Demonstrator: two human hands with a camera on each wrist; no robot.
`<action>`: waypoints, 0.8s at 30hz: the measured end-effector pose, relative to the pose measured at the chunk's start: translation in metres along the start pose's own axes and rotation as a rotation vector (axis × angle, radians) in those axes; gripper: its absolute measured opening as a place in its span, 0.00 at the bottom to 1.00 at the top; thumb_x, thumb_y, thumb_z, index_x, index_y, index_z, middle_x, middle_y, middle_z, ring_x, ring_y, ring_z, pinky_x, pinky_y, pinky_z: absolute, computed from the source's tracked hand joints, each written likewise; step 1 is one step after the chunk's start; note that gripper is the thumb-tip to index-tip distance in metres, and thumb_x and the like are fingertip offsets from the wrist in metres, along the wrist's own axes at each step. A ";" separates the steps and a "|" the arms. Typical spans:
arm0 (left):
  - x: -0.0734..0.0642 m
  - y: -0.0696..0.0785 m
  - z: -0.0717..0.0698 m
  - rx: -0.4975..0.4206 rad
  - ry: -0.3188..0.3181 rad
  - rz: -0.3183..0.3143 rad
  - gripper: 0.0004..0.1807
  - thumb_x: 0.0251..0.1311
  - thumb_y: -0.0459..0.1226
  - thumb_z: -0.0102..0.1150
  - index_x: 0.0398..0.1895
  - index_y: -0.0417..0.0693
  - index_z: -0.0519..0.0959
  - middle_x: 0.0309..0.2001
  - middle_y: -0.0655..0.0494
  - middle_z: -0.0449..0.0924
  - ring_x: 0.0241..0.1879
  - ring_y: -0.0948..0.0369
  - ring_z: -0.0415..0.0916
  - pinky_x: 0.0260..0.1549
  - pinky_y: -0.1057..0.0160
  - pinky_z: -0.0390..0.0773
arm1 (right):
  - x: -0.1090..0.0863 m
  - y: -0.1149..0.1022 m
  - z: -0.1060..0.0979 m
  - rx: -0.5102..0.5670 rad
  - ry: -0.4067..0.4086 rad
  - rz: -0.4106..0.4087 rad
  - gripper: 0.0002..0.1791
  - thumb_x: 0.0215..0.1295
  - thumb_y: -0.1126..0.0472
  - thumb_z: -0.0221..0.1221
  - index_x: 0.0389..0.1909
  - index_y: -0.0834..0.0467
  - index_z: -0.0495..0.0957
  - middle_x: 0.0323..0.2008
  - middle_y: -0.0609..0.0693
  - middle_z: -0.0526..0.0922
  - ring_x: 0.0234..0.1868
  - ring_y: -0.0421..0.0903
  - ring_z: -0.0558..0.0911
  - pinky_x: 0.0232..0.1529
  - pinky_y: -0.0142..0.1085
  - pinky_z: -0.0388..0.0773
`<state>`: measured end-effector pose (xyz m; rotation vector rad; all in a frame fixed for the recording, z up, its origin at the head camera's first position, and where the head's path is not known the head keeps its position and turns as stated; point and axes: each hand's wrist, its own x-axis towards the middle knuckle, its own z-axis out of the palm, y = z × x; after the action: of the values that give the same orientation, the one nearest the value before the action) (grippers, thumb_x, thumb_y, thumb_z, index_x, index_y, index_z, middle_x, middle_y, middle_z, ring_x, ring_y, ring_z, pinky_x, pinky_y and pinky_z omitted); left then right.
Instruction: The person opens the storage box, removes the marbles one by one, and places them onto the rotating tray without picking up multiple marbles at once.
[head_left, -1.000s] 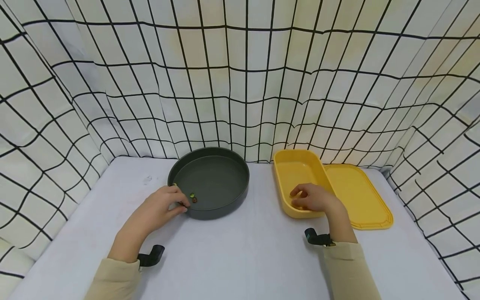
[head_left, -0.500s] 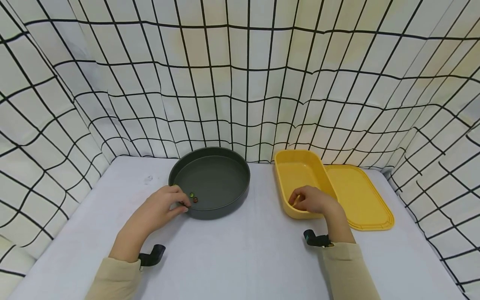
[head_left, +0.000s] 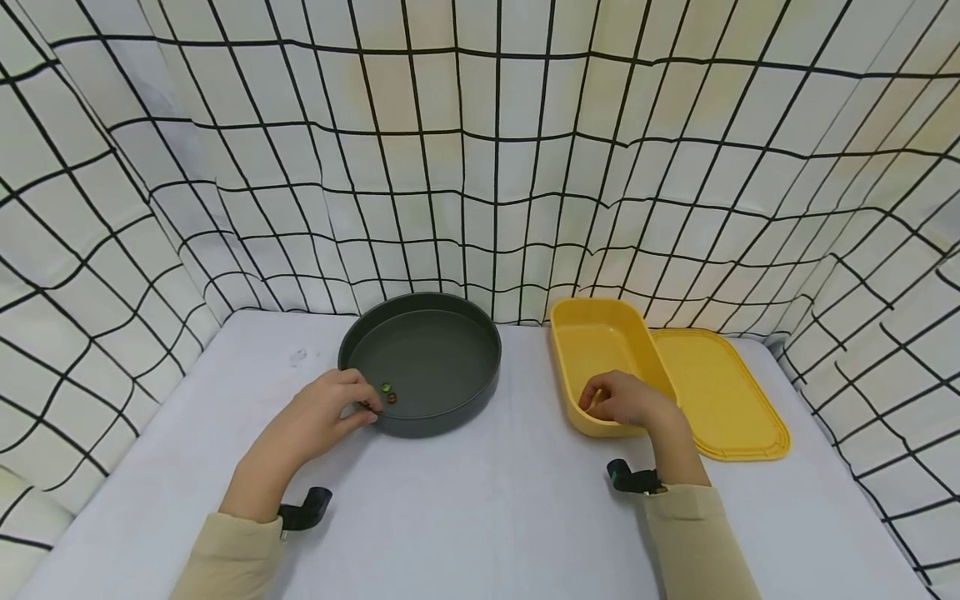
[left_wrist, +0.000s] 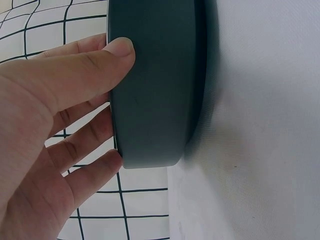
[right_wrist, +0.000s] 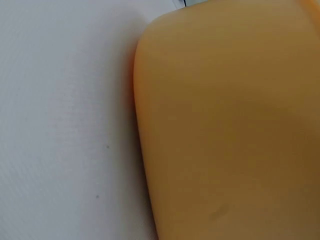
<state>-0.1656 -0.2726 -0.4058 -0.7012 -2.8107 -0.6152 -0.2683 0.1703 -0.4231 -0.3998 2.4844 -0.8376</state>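
A dark grey round pan [head_left: 431, 358] stands on the left half of the table. My left hand [head_left: 322, 417] grips its near-left rim; in the left wrist view the thumb [left_wrist: 120, 47] lies on the outer wall and the fingers reach over the rim. Inside the pan, close to those fingers, lie a small green marble [head_left: 386, 387] and a reddish-brown marble [head_left: 392, 398]. My right hand [head_left: 626, 400] reaches down into the near end of a yellow rectangular box [head_left: 592, 317], fingers bent. Whether anything is between its fingertips is hidden; the right wrist view shows only the box wall [right_wrist: 225, 110].
A flat yellow lid [head_left: 720, 392] lies right of the box, partly against its side. White cloth covers the table [head_left: 480, 517]. White walls with a black grid [head_left: 495, 167] enclose the back and both sides.
My right hand has shifted slightly down into the box, and its fingertips have drawn closer together. The left hand keeps its grip on the pan's rim.
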 end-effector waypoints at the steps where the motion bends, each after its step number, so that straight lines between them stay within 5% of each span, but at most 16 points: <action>1: 0.000 0.000 0.000 0.001 -0.001 -0.003 0.10 0.51 0.31 0.75 0.33 0.55 0.86 0.33 0.65 0.77 0.37 0.60 0.78 0.39 0.59 0.78 | 0.000 0.000 0.000 -0.002 0.000 0.000 0.04 0.64 0.66 0.62 0.36 0.53 0.82 0.28 0.51 0.76 0.33 0.48 0.73 0.35 0.37 0.70; 13: 0.000 -0.001 0.000 0.004 -0.003 -0.005 0.10 0.51 0.32 0.75 0.33 0.56 0.86 0.34 0.65 0.77 0.37 0.61 0.78 0.39 0.59 0.78 | 0.004 0.004 0.000 -0.017 -0.008 -0.041 0.08 0.62 0.69 0.61 0.35 0.52 0.83 0.24 0.49 0.73 0.30 0.47 0.72 0.31 0.36 0.67; 24: 0.000 0.000 0.001 0.007 -0.007 -0.013 0.10 0.51 0.32 0.75 0.33 0.56 0.86 0.33 0.65 0.77 0.38 0.60 0.78 0.40 0.58 0.78 | 0.004 0.004 0.001 -0.031 -0.014 -0.088 0.10 0.61 0.71 0.58 0.33 0.53 0.84 0.28 0.46 0.79 0.34 0.46 0.73 0.35 0.36 0.70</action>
<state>-0.1660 -0.2724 -0.4066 -0.6861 -2.8241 -0.6065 -0.2713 0.1715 -0.4278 -0.5277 2.4850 -0.8291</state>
